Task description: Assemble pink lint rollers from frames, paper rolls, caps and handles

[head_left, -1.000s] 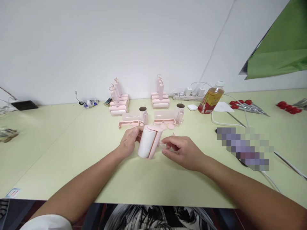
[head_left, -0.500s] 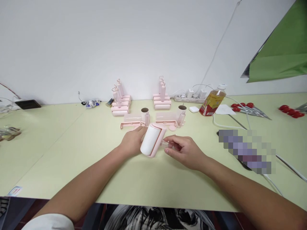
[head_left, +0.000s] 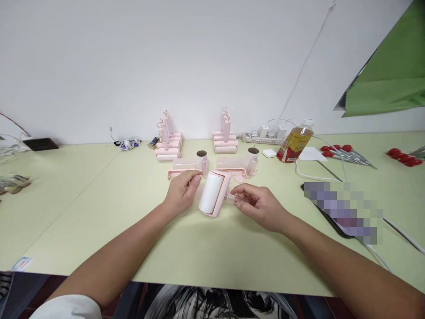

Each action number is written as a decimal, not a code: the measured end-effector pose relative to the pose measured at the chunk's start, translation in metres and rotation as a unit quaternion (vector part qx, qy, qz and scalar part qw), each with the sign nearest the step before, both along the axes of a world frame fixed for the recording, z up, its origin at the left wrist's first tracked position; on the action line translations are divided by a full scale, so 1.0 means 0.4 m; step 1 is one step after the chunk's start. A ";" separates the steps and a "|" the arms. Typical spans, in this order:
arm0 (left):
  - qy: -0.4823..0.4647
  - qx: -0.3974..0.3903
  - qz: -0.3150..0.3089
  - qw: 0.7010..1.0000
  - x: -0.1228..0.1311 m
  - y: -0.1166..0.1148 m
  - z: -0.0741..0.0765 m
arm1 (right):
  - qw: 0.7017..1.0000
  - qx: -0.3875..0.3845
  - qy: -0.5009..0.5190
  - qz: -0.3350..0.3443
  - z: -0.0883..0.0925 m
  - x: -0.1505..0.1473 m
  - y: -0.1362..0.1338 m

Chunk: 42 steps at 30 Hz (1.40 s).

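A pink lint roller (head_left: 213,193) with a white paper roll is held just above the pale green table (head_left: 99,208). My right hand (head_left: 257,204) is closed around its clear handle on the right side. My left hand (head_left: 181,192) sits just left of the roll, fingers curled and pinched, thumb and forefinger close to the roller's far end; what they grip is not clear. Just behind lie two pink roller frames (head_left: 186,167) (head_left: 232,167), each with a cardboard-cored part standing beside it.
Two stacks of pink lint rollers (head_left: 168,144) (head_left: 226,137) stand near the wall. A bottle of amber liquid (head_left: 295,141), a power strip (head_left: 265,135), red-handled tools (head_left: 341,150), white cables and a dark pixelated object (head_left: 341,208) lie to the right.
The roller has been lifted slightly and turned more upright. My left hand slid from behind the roll to its left, fingers now pinched near its far end.
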State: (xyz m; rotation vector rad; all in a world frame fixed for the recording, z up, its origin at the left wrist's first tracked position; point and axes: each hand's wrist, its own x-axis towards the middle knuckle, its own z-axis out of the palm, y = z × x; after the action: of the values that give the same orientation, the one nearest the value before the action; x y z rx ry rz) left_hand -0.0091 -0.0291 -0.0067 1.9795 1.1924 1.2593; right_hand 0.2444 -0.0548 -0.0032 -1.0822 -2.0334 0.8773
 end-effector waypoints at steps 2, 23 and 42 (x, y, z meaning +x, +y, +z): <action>-0.127 -0.060 -0.025 0.990 0.010 -0.016 0.005 | 1.000 -0.010 0.000 0.013 -0.005 -0.007 -0.006; -0.315 -0.301 -0.072 0.897 0.042 -0.034 0.017 | 0.968 0.016 -0.227 -0.102 -0.004 0.044 0.073; -0.365 -0.303 -0.104 0.874 0.036 -0.029 0.026 | 0.957 -0.158 0.239 0.042 0.023 0.042 0.027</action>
State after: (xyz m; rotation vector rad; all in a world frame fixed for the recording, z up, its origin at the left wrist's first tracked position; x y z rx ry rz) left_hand 0.0053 -0.0407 0.0038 0.9926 0.8084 1.1608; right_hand 0.2612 -0.0439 0.0062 -0.8407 -1.5753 1.3949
